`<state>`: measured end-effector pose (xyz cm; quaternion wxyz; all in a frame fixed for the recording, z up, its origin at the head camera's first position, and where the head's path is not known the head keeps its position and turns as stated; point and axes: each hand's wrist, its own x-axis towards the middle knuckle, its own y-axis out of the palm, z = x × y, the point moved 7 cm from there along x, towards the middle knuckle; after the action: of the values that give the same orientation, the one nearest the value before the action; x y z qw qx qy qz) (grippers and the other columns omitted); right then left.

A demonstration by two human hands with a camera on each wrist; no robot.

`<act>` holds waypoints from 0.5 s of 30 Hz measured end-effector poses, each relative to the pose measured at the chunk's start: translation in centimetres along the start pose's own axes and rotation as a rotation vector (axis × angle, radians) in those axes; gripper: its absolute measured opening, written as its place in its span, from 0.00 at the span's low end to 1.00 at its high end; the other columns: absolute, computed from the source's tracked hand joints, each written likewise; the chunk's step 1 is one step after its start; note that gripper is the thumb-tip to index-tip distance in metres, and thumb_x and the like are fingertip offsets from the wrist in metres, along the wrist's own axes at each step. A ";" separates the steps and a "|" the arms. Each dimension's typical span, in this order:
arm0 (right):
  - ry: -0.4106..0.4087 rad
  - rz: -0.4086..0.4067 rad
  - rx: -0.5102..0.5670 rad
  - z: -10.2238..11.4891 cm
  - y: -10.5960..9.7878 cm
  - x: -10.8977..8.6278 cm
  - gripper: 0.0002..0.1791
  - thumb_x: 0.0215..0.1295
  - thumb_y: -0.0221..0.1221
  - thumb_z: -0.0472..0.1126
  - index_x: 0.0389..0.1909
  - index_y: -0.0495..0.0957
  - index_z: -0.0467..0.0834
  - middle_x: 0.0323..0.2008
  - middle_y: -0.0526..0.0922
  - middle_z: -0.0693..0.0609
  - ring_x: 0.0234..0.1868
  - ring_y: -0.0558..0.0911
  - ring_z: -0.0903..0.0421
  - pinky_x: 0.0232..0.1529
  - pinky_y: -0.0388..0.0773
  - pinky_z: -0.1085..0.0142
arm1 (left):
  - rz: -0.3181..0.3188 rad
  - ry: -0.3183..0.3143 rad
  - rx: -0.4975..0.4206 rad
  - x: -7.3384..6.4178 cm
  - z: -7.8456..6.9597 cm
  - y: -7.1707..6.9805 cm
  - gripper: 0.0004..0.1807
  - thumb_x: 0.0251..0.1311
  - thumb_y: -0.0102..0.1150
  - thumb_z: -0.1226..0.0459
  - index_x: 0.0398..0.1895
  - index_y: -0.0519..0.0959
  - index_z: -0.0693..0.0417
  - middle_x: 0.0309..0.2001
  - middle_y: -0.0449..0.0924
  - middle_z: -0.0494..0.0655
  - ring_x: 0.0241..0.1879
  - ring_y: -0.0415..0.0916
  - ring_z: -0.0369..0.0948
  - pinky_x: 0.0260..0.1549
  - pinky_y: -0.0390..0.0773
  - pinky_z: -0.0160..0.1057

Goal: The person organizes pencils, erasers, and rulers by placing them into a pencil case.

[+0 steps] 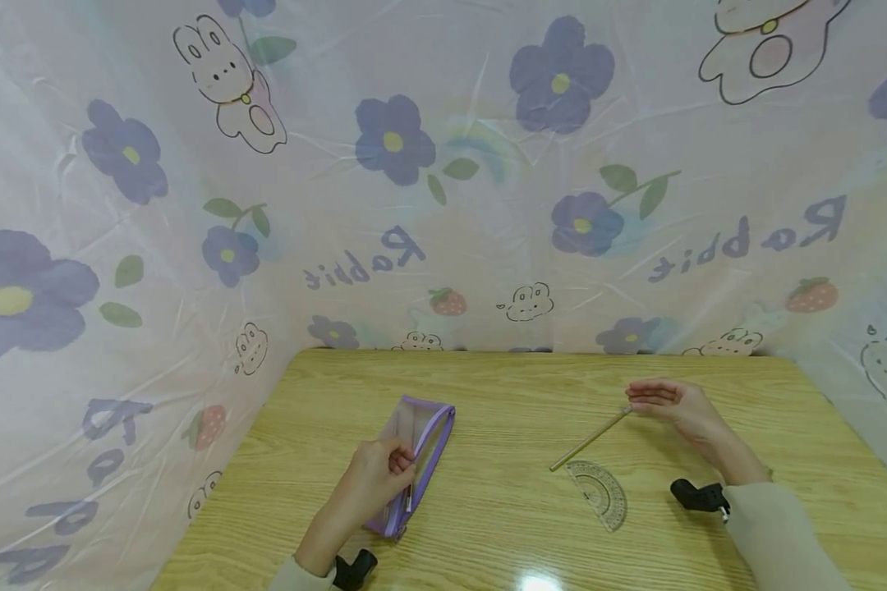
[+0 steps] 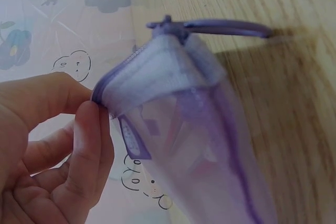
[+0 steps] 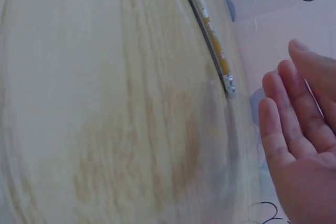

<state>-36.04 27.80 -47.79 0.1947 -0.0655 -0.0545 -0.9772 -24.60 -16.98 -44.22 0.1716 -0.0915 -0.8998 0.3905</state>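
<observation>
At the left of the table my left hand [image 1: 373,478] pinches the zipped edge of a see-through pencil case [image 2: 178,129] with purple trim. The case [image 1: 416,414] has its zipper opening parted, and slim items show faintly inside. In the left wrist view, thumb and fingertip meet on the purple edge near the zipper's end. Over the right side, my right hand [image 1: 673,406] has its fingers extended and holds nothing. A yellowish pencil [image 1: 590,439] lies slanted on the table, one end close to those fingertips. The right wrist view shows the pencil [image 3: 212,35] apart from the hand.
A clear protractor [image 1: 613,491] lies on the wooden table [image 1: 503,492], just below the pencil. Printed rabbit-and-flower sheeting [image 1: 480,205] rises behind the table and along both sides. Each wrist carries a black mount, such as the right one [image 1: 698,497].
</observation>
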 end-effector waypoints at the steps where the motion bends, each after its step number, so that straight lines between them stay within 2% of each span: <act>1: -0.005 0.006 -0.007 0.0 0.0 0.0 0.17 0.67 0.54 0.21 0.56 0.76 0.29 0.46 0.86 0.53 0.47 0.85 0.59 0.50 0.81 0.68 | 0.000 0.003 -0.001 0.0 -0.1 0.0 0.05 0.56 0.66 0.76 0.30 0.80 0.61 0.26 0.78 0.42 0.25 0.75 0.30 0.25 0.80 0.27; 9: -0.013 0.002 -0.090 -0.7 -0.5 0.1 0.20 0.65 0.57 0.20 0.57 0.70 0.21 0.47 0.85 0.52 0.48 0.84 0.58 0.48 0.81 0.69 | 0.003 0.009 0.000 0.0 -0.3 -0.1 0.04 0.56 0.65 0.77 0.30 0.80 0.62 0.26 0.78 0.42 0.25 0.75 0.30 0.25 0.80 0.27; 15: -0.010 -0.018 -0.252 -1.4 -0.9 0.4 0.24 0.63 0.60 0.22 0.57 0.65 0.15 0.47 0.85 0.50 0.47 0.83 0.61 0.47 0.81 0.72 | -0.006 0.022 0.004 0.0 -0.5 -0.1 0.05 0.55 0.66 0.78 0.30 0.80 0.63 0.26 0.78 0.42 0.25 0.75 0.30 0.25 0.80 0.27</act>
<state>-36.87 28.25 -49.18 0.1759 -0.0940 0.0672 -0.9776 -24.43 -16.72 -43.86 0.1829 -0.0930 -0.8973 0.3908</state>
